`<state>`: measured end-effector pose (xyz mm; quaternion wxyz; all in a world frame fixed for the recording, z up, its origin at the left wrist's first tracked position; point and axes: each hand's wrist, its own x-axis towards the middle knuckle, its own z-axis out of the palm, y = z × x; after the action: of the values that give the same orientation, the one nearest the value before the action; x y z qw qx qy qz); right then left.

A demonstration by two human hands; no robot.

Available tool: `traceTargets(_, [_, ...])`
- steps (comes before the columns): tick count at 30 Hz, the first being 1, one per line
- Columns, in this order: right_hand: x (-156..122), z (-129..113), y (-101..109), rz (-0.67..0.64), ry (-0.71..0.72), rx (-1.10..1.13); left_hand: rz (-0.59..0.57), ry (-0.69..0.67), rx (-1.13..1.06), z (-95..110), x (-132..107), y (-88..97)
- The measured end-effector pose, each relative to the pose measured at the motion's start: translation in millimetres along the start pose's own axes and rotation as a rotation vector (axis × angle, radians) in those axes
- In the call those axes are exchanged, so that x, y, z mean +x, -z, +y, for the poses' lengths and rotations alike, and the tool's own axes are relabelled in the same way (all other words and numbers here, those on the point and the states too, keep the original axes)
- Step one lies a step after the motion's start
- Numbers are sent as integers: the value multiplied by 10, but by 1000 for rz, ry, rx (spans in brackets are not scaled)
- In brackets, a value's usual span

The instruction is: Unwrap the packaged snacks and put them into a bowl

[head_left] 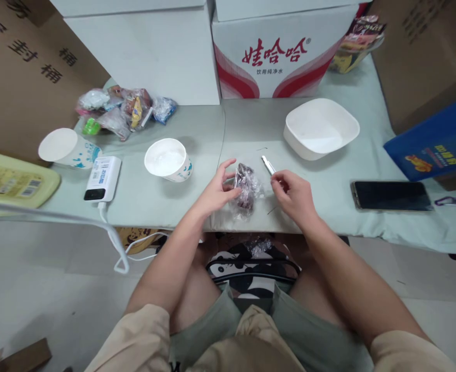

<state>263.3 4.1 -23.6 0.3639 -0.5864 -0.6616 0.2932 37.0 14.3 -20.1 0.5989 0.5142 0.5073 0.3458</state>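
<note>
My left hand (219, 188) holds a small clear plastic bag (246, 189) with dark red pieces inside, fingers curled against its left side on the pale table (197, 191). My right hand (292, 192) is closed in a pinch on a thin silvery tool (268, 165) that points up and left, just right of the bag. A paper cup (167, 160) with white contents stands left of my left hand.
A white square bowl (321, 128) sits at the back right, a black phone (391, 196) at the right. A second paper cup (65, 149), a power bank (103, 178) and snack bags (123, 109) are at the left. Cartons (278, 51) line the back edge.
</note>
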Motion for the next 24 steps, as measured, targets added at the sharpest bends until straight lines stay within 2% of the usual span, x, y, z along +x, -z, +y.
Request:
traceTargets(3, [113,43,-6,102,-216,265,45,-19,54,-36,25,9])
traceTargets(5, [174,101,-8,174,-220,348,97,-70,98,-56,41,22])
traceTargets(10, [127,148,3,267,-62,86,205,-208,339,-20,34,35])
traceTargets(13, [40,101,5,313,-70,-41,156,-209,431,26,2,4])
traceTargets(16, [10,88,49,250,-111,-65,69,-250,531,36,-18,-25])
traceTargets(18, [11,93,124,215,-164,-118,56,-257,579,22,-16,-27])
traceTargets(20, [0,73,212,274,-174,-206,93,-233,589,4,-5,-20])
traceTargets(22, [-38,9,261,350,-88,-262,154,-192,534,-6,6,-16])
traceTargets(23, [-67,-37,257,328,-24,-265,181,-166,473,-6,10,-19])
traceTargets(24, [-100,-86,232,246,34,-258,201,-132,391,1,12,-27])
